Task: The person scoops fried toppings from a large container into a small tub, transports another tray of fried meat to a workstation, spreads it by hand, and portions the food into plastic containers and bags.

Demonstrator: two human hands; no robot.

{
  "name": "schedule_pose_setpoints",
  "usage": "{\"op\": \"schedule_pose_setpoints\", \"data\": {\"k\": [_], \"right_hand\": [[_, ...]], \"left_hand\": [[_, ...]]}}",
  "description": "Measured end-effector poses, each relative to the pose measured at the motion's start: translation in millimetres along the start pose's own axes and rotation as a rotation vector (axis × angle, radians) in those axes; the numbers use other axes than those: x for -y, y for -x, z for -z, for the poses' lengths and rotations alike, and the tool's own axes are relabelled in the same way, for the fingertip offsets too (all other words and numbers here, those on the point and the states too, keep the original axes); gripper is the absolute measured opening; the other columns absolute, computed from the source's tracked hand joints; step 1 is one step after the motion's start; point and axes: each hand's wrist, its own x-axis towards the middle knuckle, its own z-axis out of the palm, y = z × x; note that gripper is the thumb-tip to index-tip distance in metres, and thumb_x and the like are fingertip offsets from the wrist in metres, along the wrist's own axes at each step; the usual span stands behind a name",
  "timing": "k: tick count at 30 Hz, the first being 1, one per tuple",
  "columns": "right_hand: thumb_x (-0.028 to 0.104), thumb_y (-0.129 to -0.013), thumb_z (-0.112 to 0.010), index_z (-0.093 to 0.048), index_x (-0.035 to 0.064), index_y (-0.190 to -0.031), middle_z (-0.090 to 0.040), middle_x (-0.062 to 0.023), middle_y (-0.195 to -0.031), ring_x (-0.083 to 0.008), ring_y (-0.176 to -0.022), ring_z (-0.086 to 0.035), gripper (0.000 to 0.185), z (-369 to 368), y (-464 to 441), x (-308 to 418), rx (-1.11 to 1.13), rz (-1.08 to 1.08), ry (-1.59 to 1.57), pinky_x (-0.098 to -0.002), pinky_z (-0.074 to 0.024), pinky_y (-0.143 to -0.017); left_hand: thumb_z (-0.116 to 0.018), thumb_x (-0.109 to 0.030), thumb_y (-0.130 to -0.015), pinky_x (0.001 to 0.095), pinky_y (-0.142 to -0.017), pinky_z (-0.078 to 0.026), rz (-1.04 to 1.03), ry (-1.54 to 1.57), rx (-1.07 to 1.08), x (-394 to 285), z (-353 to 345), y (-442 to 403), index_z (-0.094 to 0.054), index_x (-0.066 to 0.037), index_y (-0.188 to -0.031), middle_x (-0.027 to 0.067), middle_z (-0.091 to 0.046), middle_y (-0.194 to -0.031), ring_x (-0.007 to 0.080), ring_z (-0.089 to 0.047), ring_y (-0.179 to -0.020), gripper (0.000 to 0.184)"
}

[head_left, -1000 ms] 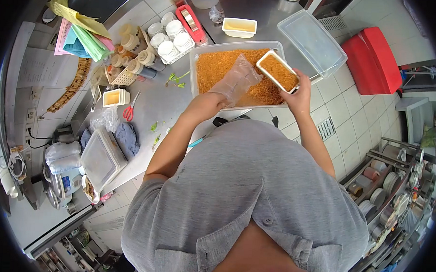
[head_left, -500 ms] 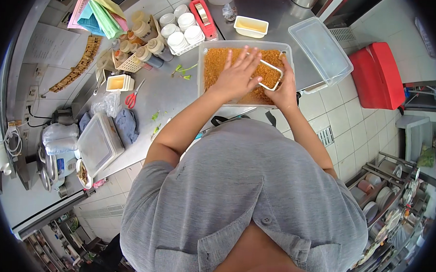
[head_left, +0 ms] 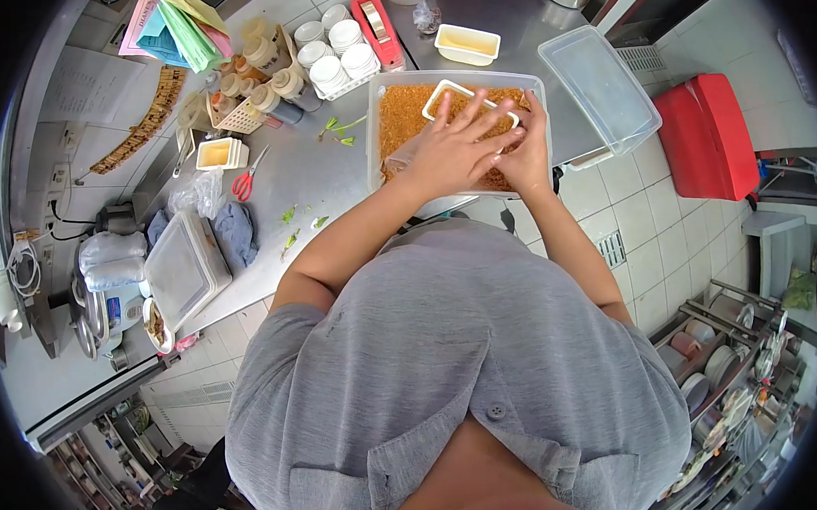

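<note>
A large clear bin holds orange-brown crumbs. Over the crumbs is a small white rectangular tub, largely covered by my hands. My left hand lies flat over it with fingers spread, holding nothing that shows. At the tub's right end, my right hand has its fingers wrapped round the rim, partly behind the left fingertips. Part of a clear plastic bag shows in the bin, beside my left hand. What fills the tub is mostly hidden.
Behind the bin is another white tub. A clear lid lies at the right, near a red bin. To the left are white cups, a red tape dispenser, bottles and red-handled scissors.
The bag my left hand held a second ago is now down in the bin, and that hand is spread over the tub. The tub has moved left and turned since half a second ago.
</note>
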Motion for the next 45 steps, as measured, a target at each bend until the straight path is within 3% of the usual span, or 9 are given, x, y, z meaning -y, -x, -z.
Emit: {"op": "schedule_pose_setpoints", "data": {"k": [6, 13, 19, 21, 23, 31, 34, 37, 45], "right_hand": [[0.005, -0.061, -0.090, -0.026, 0.0050, -0.152, -0.054, -0.0216, -0.129, -0.0335, -0.119, -0.058, 0.111, 0.2, 0.8, 7.8, 0.012, -0.020, -0.051, -0.0416, -0.0531, -0.094], [0.008, -0.063, -0.091, -0.031, 0.0038, -0.149, -0.056, -0.0209, -0.127, -0.0336, -0.116, -0.060, 0.105, -1.7, -0.3, 6.8, -0.022, 0.083, 0.154, -0.0408, -0.0539, -0.093], [0.005, -0.061, -0.091, -0.031, 0.0036, -0.149, -0.056, -0.0184, -0.127, -0.0294, -0.118, -0.060, 0.107, 7.3, -1.5, 13.6, -0.019, 0.043, 0.050, -0.0389, -0.0571, -0.090], [0.003, -0.061, -0.091, -0.031, 0.0037, -0.149, -0.056, -0.0172, -0.126, -0.0283, -0.118, -0.060, 0.107, 10.9, -1.0, 14.2, 0.002, -0.081, -0.013, -0.0382, -0.0576, -0.093], [0.002, -0.061, -0.091, -0.031, 0.0036, -0.148, -0.055, -0.0172, -0.128, -0.0282, -0.118, -0.060, 0.106, 9.5, 0.0, 8.1, -0.003, -0.069, -0.044, -0.0381, -0.0579, -0.093], [0.000, -0.061, -0.089, -0.032, 0.0034, -0.146, -0.051, -0.0184, -0.130, -0.0272, -0.119, -0.059, 0.102, 1.9, 0.8, 13.6, -0.001, -0.083, -0.104, -0.0371, -0.0595, -0.091], [0.000, -0.061, -0.089, -0.032, 0.0030, -0.146, -0.051, -0.0191, -0.129, -0.0276, -0.119, -0.059, 0.102, 1.6, -0.6, 14.9, -0.009, -0.085, -0.060, -0.0370, -0.0597, -0.091], [0.001, -0.061, -0.089, -0.032, 0.0022, -0.145, -0.053, -0.0192, -0.127, -0.0275, -0.118, -0.060, 0.101, 1.4, -1.4, 15.5, -0.036, -0.095, -0.025, -0.0367, -0.0594, -0.091], [0.008, -0.058, -0.092, -0.037, 0.0005, -0.141, -0.057, -0.0187, -0.121, -0.0281, -0.110, -0.062, 0.100, -10.3, -3.3, 3.0, -0.088, -0.067, -0.046, -0.0378, -0.0543, -0.093]], "left_hand": [[-0.046, -0.040, -0.103, 0.0721, -0.116, -0.006, 0.157, -0.030, -0.041, 14.6, 7.0, 5.8, -0.049, -0.041, -0.148, 0.0066, -0.018, -0.168, 0.0414, -0.009, -0.154, 0.045], [-0.045, -0.038, -0.103, 0.0747, -0.114, -0.003, 0.106, -0.067, -0.005, 1.0, 1.9, -5.0, -0.049, -0.039, -0.148, 0.0085, -0.014, -0.169, 0.0416, -0.004, -0.155, 0.045], [-0.047, -0.029, -0.103, 0.0688, -0.117, -0.011, 0.323, -0.062, -0.166, 29.7, 18.8, 14.4, -0.065, -0.025, -0.135, 0.0115, -0.031, -0.163, 0.0398, -0.015, -0.153, 0.037], [-0.049, -0.025, -0.101, 0.0640, -0.117, -0.018, 0.369, 0.444, -0.378, 56.4, 14.7, 24.2, -0.071, -0.016, -0.124, 0.0128, -0.044, -0.153, 0.0404, -0.025, -0.150, 0.033], [-0.048, -0.023, -0.101, 0.0608, -0.117, -0.021, 0.424, 0.436, -0.409, 65.9, 8.8, 30.0, -0.066, -0.014, -0.130, 0.0129, -0.050, -0.147, 0.0411, -0.031, -0.147, 0.036], [-0.043, -0.028, -0.104, 0.0655, -0.118, -0.007, 0.345, -0.040, -0.019, 27.0, 8.1, 28.7, -0.042, -0.020, -0.154, 0.0116, -0.022, -0.166, 0.0424, -0.012, -0.154, 0.051], [-0.042, -0.029, -0.104, 0.0675, -0.118, -0.005, 0.382, 0.199, -0.245, 32.5, 3.1, 30.2, -0.039, -0.025, -0.156, 0.0136, -0.018, -0.167, 0.0430, -0.009, -0.154, 0.053], [-0.045, -0.029, -0.101, 0.0723, -0.115, -0.005, 0.473, 0.212, -0.257, 39.8, -2.5, 36.1, -0.037, -0.031, -0.156, 0.0149, -0.016, -0.167, 0.0438, -0.009, -0.154, 0.056], [-0.043, -0.033, -0.104, 0.0728, -0.114, 0.000, 0.376, 0.103, -0.062, -3.0, -12.6, 33.9, -0.041, -0.033, -0.155, 0.0158, -0.012, -0.168, 0.0463, -0.003, -0.154, 0.050]]}}
